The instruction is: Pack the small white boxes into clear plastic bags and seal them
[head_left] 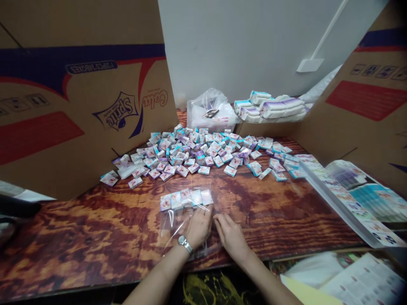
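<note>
A clear plastic bag (181, 222) lies on the wood-grain table (95, 237) right in front of me, with a row of small white, blue and purple boxes (186, 199) inside its upper part. My left hand (199, 226), a wristwatch on its wrist, presses on the bag below the row. My right hand (230, 237) comes in from the right, its fingertips against the bag next to my left hand. Farther off, a large loose heap of the same small boxes (190, 154) covers the table's far half. Neither hand reaches it.
Flattened Sprite cardboard cartons (79, 97) stand upright as walls at left and right. At the back are a white wall, a bulging plastic bag (210, 112) and stacked wrapped packs (270, 106). A long clear sleeve of boxes (346, 203) lies at right, above printed papers (362, 281).
</note>
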The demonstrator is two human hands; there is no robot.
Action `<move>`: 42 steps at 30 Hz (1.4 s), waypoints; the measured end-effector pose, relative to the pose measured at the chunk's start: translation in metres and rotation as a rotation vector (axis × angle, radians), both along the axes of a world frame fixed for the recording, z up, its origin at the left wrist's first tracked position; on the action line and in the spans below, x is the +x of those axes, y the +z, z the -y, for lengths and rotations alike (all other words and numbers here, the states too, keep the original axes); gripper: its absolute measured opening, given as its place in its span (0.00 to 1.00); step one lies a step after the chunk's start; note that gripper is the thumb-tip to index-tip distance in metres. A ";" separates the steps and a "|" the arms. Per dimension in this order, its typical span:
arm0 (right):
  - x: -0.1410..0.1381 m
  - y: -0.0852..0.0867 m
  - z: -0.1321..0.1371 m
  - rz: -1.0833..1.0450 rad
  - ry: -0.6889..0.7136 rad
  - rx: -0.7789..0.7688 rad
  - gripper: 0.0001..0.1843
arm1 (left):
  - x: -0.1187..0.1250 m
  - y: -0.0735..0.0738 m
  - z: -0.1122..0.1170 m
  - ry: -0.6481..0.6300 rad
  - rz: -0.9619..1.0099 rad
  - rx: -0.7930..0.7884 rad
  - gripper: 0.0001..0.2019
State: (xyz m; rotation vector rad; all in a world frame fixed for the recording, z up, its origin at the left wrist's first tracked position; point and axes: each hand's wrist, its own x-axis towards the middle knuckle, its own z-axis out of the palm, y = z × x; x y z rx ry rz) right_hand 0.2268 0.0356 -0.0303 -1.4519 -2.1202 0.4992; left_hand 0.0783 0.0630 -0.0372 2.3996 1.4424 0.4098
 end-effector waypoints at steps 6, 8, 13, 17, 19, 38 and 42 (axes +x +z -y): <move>0.003 -0.003 0.002 -0.212 0.128 -0.050 0.11 | 0.010 -0.007 -0.021 0.068 0.039 0.017 0.17; 0.006 -0.003 0.002 -0.233 0.118 -0.054 0.11 | 0.013 -0.007 -0.027 0.074 0.050 0.023 0.15; 0.018 0.005 -0.001 -0.207 0.102 -0.089 0.11 | 0.010 0.000 -0.025 0.022 0.072 0.049 0.15; 0.022 0.018 -0.009 0.032 -0.004 -0.089 0.23 | -0.003 0.000 -0.015 -0.020 0.040 0.077 0.12; 0.017 0.025 -0.017 0.181 -0.044 -0.077 0.29 | -0.009 -0.003 -0.015 -0.021 0.014 0.090 0.12; 0.028 0.023 -0.056 0.282 0.310 -0.046 0.23 | -0.012 -0.032 -0.023 0.039 -0.045 0.229 0.18; 0.063 0.035 -0.104 0.207 0.146 -0.027 0.19 | -0.011 -0.024 -0.013 0.071 -0.073 0.218 0.20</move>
